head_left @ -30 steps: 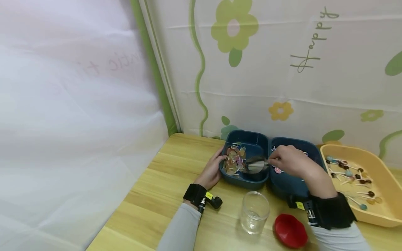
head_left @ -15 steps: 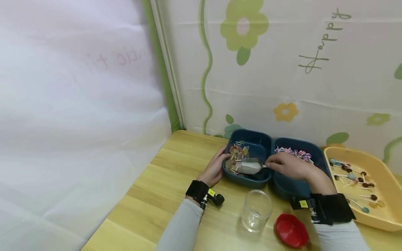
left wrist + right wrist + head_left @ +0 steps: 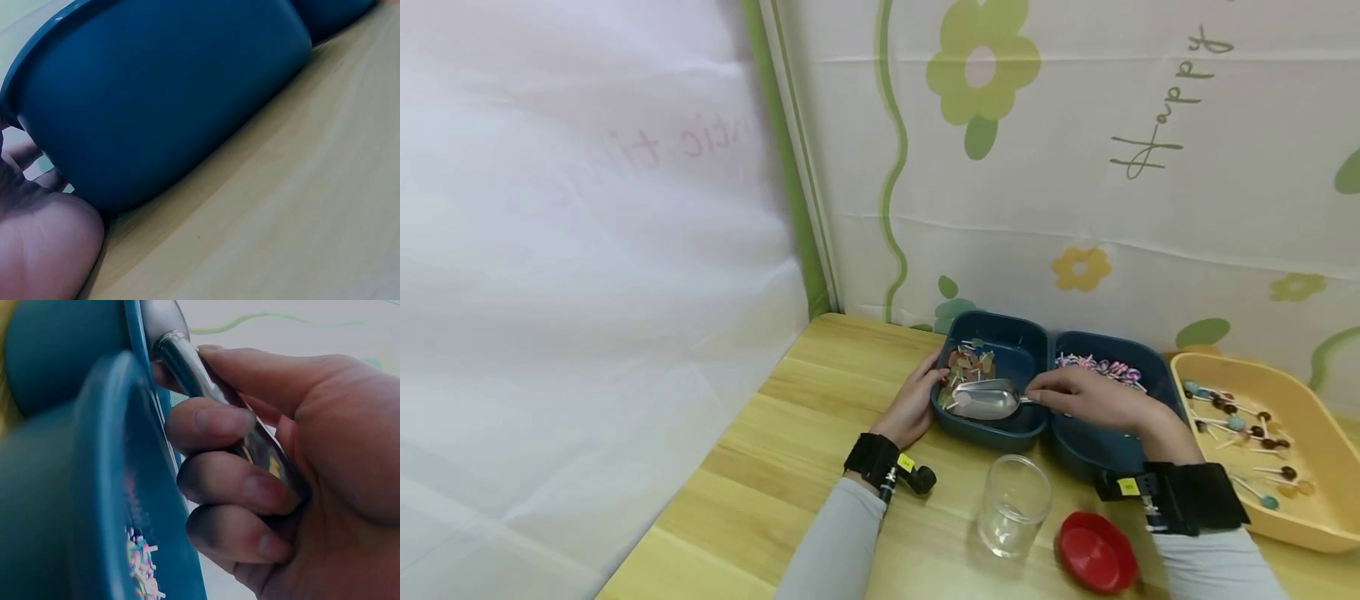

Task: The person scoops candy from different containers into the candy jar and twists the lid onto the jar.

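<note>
A white cloth [image 3: 1060, 192] printed with green and yellow flowers stands along the far edge of my wooden table [image 3: 760, 467]. Toward the table's right side lies a yellow tray [image 3: 1326, 483]. Along the far edge beside it stands the right blue bin [image 3: 1090, 457], then the left blue bin [image 3: 988, 435], nearest the far left corner. My left hand [image 3: 912, 408] grips the left blue bin by its outer wall, thumb over the rim. My right hand [image 3: 1093, 402] reaches across the right blue bin, its fingers curled round the handle of a metal scoop [image 3: 992, 403], whose bowl sits inside the left blue bin, tilted. Nearer me on the table, in front of the bins, stands a clear jar [image 3: 1013, 518], with a red dish [image 3: 1096, 553] just to its right. Smallest are the sweets: brownish candies [image 3: 972, 360] heaped at the left wall of the left blue bin, pink-and-purple candies [image 3: 1108, 367] in the right one, lollipops [image 3: 1236, 423] scattered in the tray, and a pale round candy [image 3: 962, 400] at the scoop's mouth.
</note>
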`<move>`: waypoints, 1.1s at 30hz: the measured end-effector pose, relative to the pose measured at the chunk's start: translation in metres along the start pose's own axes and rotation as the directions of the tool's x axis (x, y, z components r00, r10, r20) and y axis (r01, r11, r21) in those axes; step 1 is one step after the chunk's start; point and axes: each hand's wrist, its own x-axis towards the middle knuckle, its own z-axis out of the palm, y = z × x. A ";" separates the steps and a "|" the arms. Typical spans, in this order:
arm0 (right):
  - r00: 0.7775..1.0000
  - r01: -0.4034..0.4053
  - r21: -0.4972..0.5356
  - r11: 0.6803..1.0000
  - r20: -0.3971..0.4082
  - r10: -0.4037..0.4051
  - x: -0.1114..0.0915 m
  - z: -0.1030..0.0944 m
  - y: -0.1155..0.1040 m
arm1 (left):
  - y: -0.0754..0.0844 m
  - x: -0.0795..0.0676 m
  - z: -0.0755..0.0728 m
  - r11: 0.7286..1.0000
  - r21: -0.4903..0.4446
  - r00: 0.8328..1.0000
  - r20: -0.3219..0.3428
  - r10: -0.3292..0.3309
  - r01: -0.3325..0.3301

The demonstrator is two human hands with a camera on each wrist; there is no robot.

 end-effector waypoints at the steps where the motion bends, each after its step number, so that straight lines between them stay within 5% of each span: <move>1: 1.000 0.007 0.002 1.000 0.001 -0.007 0.001 0.000 -0.001 | 0.001 0.000 0.000 1.000 -0.001 1.000 0.005 0.000 0.000; 11: 0.996 0.086 0.106 0.991 0.016 -0.088 0.010 0.008 0.002 | -0.001 -0.002 0.001 1.000 0.025 1.000 -0.010 -0.001 0.001; 20: 1.000 -0.001 0.129 0.992 -0.024 0.004 0.008 0.008 0.002 | 0.003 0.000 0.003 0.999 0.033 0.999 0.018 0.027 -0.028; 28: 0.997 0.045 0.157 0.987 -0.063 -0.035 0.012 0.010 0.012 | 0.002 -0.004 0.004 0.998 0.057 1.000 -0.001 0.016 -0.016; 33: 0.996 0.007 0.179 0.984 -0.084 0.008 0.010 0.011 0.015 | 0.003 -0.006 0.003 0.997 0.081 1.000 0.008 -0.006 0.005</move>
